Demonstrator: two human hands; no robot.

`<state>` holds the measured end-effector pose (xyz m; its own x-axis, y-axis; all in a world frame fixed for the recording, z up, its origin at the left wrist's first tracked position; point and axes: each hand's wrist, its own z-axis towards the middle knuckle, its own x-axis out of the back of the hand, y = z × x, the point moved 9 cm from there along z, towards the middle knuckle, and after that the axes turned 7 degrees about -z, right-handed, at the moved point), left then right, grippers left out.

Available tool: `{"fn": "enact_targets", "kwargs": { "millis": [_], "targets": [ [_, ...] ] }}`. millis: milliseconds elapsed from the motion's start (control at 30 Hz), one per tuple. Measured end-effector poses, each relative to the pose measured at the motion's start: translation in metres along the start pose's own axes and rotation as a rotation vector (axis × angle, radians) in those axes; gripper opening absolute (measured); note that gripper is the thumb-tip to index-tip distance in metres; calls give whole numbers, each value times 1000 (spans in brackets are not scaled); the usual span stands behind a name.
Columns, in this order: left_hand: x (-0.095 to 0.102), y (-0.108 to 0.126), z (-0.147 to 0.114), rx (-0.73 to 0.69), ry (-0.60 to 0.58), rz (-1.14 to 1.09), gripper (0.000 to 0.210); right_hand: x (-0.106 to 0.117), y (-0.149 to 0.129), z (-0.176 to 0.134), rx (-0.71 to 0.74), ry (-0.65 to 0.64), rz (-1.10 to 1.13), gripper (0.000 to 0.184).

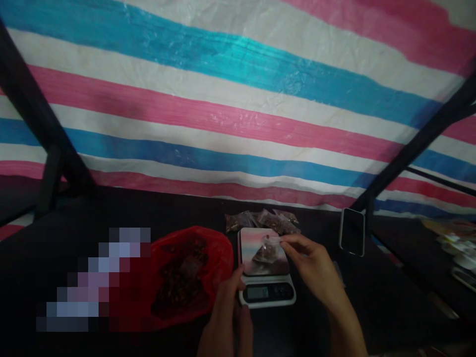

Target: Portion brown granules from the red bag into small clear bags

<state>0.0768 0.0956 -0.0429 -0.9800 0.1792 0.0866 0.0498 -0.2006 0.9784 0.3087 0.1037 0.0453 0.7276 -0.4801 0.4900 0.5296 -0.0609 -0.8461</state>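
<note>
A white kitchen scale [247, 297] with a shiny metal top and a lit display stands in front of me. On its plate rests a small clear zip bag [266, 252] with brown bits inside, and my right hand [314, 267] pinches the bag's upper right corner between thumb and fingers. My left hand [225, 310] is by the scale's left edge, its fingers stretched out and apart, with nothing visible in them; whether it touches the scale I cannot tell. Left of it lies an open red plastic bag [219, 248] holding a heap of dark brown pieces.
Behind the scale lie several filled small bags [238, 221]. A phone [352, 232] leans at the right by a black frame bar [412, 146]. A striped tarp [223, 119] closes off the back of the black table [401, 297]. The left side is partly pixelated.
</note>
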Motion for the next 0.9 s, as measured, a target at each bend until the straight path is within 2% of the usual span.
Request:
{"fn": "enact_targets", "kwargs": {
  "millis": [100,200,267,400,500,600,767,900],
  "targets": [
    [-4,14,18,-20,-67,-34,51,-3,-10,-2,60,-14,-41,23],
    [-18,20,31,-7,-217,-84,54,-7,-25,-5,123,-39,-26,20],
    [-27,22,35,-11,-269,-115,56,-9,-34,-7,155,-47,-20,18],
    [-34,21,39,5,-211,-189,57,-3,-35,-6,137,23,-28,20],
    [-32,16,39,36,-122,-229,57,-1,-15,-1,36,73,13,29],
    [-29,9,32,33,-34,-216,54,-7,8,7,-43,95,5,36],
    [-35,10,9,-89,21,-126,46,-18,34,14,-89,177,-96,37],
    [-38,21,-11,-250,11,-35,42,-10,44,16,-96,244,-117,43]
  ]
}}
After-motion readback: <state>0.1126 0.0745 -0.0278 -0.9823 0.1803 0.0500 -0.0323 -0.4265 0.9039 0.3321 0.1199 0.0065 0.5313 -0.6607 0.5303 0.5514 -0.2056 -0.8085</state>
